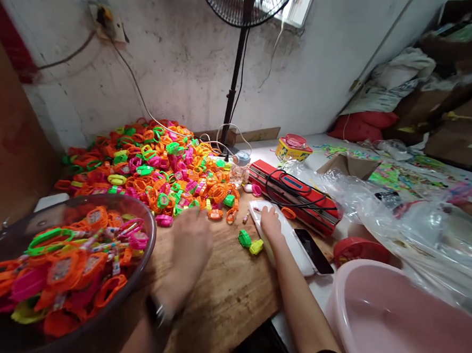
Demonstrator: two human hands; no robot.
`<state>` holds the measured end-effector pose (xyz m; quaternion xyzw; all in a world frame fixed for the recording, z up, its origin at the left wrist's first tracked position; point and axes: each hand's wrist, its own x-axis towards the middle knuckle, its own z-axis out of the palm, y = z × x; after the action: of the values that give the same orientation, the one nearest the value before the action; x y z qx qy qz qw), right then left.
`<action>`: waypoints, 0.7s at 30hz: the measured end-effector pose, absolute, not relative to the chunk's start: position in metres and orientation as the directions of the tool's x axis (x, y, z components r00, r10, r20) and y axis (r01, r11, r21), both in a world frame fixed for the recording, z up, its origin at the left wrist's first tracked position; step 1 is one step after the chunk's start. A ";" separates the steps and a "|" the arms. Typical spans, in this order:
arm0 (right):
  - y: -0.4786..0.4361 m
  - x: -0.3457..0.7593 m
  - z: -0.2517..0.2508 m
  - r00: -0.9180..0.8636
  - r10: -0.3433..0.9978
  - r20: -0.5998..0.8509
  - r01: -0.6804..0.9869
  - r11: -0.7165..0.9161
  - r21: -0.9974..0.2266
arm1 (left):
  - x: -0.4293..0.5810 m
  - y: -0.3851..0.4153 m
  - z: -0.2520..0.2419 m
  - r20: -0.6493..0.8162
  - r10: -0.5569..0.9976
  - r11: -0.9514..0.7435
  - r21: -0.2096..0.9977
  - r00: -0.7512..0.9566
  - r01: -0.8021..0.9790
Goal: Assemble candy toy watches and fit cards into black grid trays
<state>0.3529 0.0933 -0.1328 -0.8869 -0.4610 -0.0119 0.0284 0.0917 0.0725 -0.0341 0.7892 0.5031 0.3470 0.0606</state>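
Observation:
A big heap of small plastic toy watches in orange, green, pink and yellow covers the back of the wooden board. My left hand hovers over the board just in front of the heap; it is blurred by motion and its fingers do not show clearly. My right hand rests on a white flat box, fingers curled down near a small item. Two loose watches, green and yellow, lie on the board beside it. A dark round bowl at the left front is full of watches.
A red sealing machine with a black cord lies behind the white box, a phone on the box. A pink basin stands at right front, clear plastic bags behind it. A fan pole, a small bottle and a yellow tin stand further back.

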 end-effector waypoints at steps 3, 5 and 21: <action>0.094 0.341 -0.138 0.522 0.850 0.072 0.853 -0.521 -0.038 | 0.162 0.108 -0.080 0.339 0.813 -0.582 0.440 0.474 0.684; 0.093 0.332 -0.141 0.456 0.886 0.082 0.890 -0.454 -0.046 | 0.187 0.128 -0.103 0.279 0.805 -0.590 0.461 0.523 0.662; 0.100 0.281 -0.161 -0.005 0.989 0.147 0.970 0.040 -0.240 | 0.080 0.077 -0.096 -0.211 0.944 0.230 0.972 0.253 -0.046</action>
<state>0.2811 0.1005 -0.1608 -0.6918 -0.7080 0.0348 0.1375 0.0798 0.0766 -0.0956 0.4801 0.4678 0.3933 0.6293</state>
